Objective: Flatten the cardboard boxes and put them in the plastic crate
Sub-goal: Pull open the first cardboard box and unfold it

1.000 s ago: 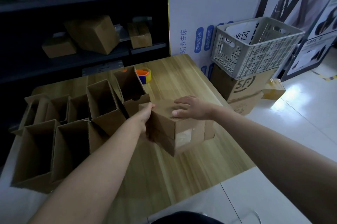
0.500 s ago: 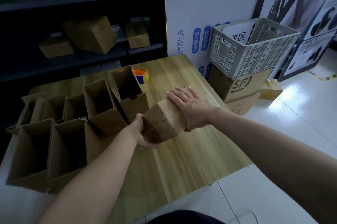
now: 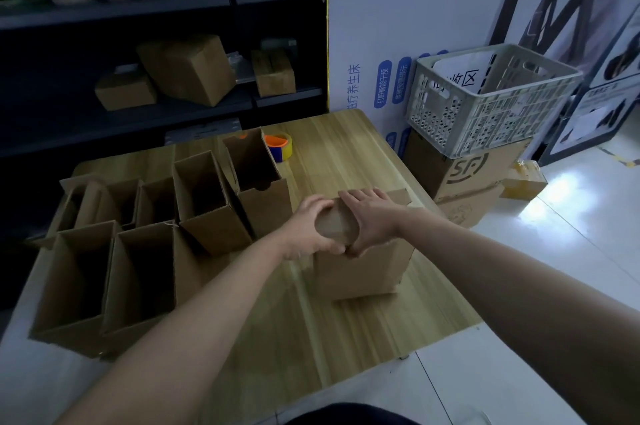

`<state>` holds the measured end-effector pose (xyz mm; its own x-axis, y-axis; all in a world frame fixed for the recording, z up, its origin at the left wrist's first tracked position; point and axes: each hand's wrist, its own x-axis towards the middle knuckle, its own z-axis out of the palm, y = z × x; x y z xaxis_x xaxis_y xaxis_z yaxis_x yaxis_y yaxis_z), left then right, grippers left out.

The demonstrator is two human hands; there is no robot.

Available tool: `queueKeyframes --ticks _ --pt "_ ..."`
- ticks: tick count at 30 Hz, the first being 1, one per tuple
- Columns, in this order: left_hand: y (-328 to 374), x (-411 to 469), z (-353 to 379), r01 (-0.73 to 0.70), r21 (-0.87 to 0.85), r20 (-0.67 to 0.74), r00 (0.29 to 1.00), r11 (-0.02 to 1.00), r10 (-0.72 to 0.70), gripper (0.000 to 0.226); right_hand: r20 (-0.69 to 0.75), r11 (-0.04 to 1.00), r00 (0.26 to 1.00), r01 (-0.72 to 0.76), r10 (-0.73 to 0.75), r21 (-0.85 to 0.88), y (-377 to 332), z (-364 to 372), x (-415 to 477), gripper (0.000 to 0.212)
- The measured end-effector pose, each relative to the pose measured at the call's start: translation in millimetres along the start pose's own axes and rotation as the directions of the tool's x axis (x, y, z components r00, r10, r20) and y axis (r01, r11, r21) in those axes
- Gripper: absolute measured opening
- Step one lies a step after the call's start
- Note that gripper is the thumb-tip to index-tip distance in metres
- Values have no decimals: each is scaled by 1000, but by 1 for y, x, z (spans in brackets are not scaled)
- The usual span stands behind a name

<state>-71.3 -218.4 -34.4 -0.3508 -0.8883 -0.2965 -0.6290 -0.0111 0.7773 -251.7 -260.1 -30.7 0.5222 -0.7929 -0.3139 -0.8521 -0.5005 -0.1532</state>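
A small cardboard box (image 3: pixel 360 268) stands on the wooden table (image 3: pixel 346 154), right of centre. Both hands are on its top. My left hand (image 3: pixel 308 230) curls round the top's left edge. My right hand (image 3: pixel 372 216) presses down on the top flap with its fingers spread and its thumb under the flap's near edge. Several open, upright cardboard boxes (image 3: pixel 204 196) crowd the table's left half. The grey plastic crate (image 3: pixel 491 95) sits beyond the table's right edge, on a stack of large cartons (image 3: pixel 467 175); a white sheet leans inside it.
A roll of tape (image 3: pixel 280 145) lies at the back of the table behind the tallest open box. Dark shelves (image 3: pixel 156 113) with more cartons run along the back. A white printed board (image 3: pixel 398 26) stands behind the crate. Glossy white floor lies to the right.
The box has gone from tilted on its side to upright on the table. Both hands have shifted onto its top, the left from its lower end, the right from its side.
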Motion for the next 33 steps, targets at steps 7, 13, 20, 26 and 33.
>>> queueKeyframes --ticks 7,13,20,26,33 --pt "-1 5 2 18 179 -41 999 984 -11 71 126 984 983 -148 136 94 28 10 -10 137" --pt "12 8 9 -29 343 -146 986 939 84 44 179 958 970 -199 163 207 36 13 -16 137" --pt "23 11 19 -61 390 -162 978 919 134 31 146 944 977 -191 156 271 37 23 -23 133" --pt "19 13 23 -89 345 -158 976 934 151 12 133 947 978 -191 161 260 35 23 -24 134" --pt "19 19 21 -97 318 -142 979 943 149 16 164 951 972 -205 170 230 31 17 -23 134"
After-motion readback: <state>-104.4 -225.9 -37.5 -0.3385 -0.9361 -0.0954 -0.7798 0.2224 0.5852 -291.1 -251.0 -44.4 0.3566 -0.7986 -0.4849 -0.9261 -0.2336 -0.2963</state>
